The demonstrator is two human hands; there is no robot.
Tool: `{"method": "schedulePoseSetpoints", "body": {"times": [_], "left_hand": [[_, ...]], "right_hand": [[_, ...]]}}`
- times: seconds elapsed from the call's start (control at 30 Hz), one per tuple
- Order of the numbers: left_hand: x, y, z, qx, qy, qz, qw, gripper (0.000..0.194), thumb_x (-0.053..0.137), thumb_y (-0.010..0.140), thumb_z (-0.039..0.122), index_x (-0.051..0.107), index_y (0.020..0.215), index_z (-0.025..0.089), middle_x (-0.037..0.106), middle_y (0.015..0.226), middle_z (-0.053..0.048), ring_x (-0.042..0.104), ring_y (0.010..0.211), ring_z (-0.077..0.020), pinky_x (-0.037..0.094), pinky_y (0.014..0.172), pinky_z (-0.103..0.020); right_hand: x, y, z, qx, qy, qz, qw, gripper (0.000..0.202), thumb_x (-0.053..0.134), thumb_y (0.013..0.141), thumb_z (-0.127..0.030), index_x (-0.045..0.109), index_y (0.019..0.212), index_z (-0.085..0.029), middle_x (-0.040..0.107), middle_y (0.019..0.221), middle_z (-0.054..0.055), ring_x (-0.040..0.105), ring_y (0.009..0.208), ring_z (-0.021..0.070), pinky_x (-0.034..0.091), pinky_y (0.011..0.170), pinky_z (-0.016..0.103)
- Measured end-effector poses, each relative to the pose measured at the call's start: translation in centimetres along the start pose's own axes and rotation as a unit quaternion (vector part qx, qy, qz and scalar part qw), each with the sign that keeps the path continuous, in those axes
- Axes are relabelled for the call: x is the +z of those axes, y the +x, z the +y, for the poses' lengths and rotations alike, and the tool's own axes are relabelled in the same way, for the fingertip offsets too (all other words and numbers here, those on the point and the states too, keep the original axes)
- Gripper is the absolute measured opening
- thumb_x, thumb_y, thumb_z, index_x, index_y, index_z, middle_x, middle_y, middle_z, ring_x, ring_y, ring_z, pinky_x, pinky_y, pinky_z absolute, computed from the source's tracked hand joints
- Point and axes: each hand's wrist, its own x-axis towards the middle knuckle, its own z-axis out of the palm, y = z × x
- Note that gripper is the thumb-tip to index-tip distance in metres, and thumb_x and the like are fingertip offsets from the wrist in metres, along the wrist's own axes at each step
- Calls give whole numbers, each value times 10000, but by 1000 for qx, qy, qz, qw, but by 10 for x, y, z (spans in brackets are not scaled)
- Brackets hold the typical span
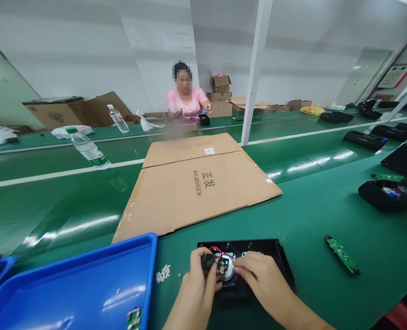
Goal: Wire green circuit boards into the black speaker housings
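Wired up, but out of the case!

And here the left hand (199,275) is clamping a board (220,265) between thumb and fingers, right above the open case (286,263)! Red wires (217,250) are looping by the board, apparently attached, while the speaker (228,276) is sitting in the case just beneath. The right hand (263,277) is coming in close, fingertips bunching beside the board (whether they are pinching anything, I cannot tell). So the wiring is looking at least partly made; the board is lying loose in the grip, not seated, and the case is showing its insides. Off to the right, a green board (342,254) is resting on the bench (309,220), while white bits (163,273) are lying beside the blue tray (151,261).
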Motion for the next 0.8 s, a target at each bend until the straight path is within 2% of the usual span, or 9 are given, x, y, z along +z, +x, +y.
{"method": "schedulePoseSetpoints", "body": {"times": [0.1,0.3,0.4,0.5,0.67,0.8], "left_hand": [[-1,-1,0,5,57,2,998,373,425,884,552,412,1084,238,751,827,-92,735,704,-261,599,722,-413],[0,-6,11,-2,129,-17,992,290,322,939,346,443,1172,223,756,780,-71,741,695,-241,576,698,-346],[2,-9,16,-13,146,-13,989,275,320,947,327,448,1169,226,767,806,-71,745,692,-228,574,702,-320],[4,-9,12,-7,149,-19,989,292,311,954,345,435,1186,218,759,768,-74,742,677,-232,570,680,-311],[3,-6,-3,47,152,-35,987,305,336,944,348,449,1184,198,711,664,-44,732,638,-241,541,619,-275],[3,-4,-7,77,181,-36,980,315,318,938,303,475,1183,184,712,650,-47,726,607,-244,517,575,-269]], "right_hand": [[-3,1,-5,31,17,-3,999,205,482,992,-262,678,960,-208,682,787,10,620,666,152,440,594,238],[-1,0,-8,-34,20,-24,999,303,432,1029,-284,682,877,-206,662,809,13,612,710,137,444,648,233],[3,0,-8,-31,-9,-6,999,302,452,1016,-299,651,820,-186,629,746,9,577,644,126,417,593,227],[7,-1,-7,-43,-54,14,998,308,428,1014,-286,606,785,-180,595,696,-1,535,584,116,381,539,220],[10,-1,-5,-91,-123,41,987,323,389,1017,-244,561,751,-181,576,675,-2,522,560,113,362,523,217],[11,0,-6,-147,-183,59,970,340,357,1018,-176,561,747,-172,567,657,7,524,559,123,360,528,237]]}}
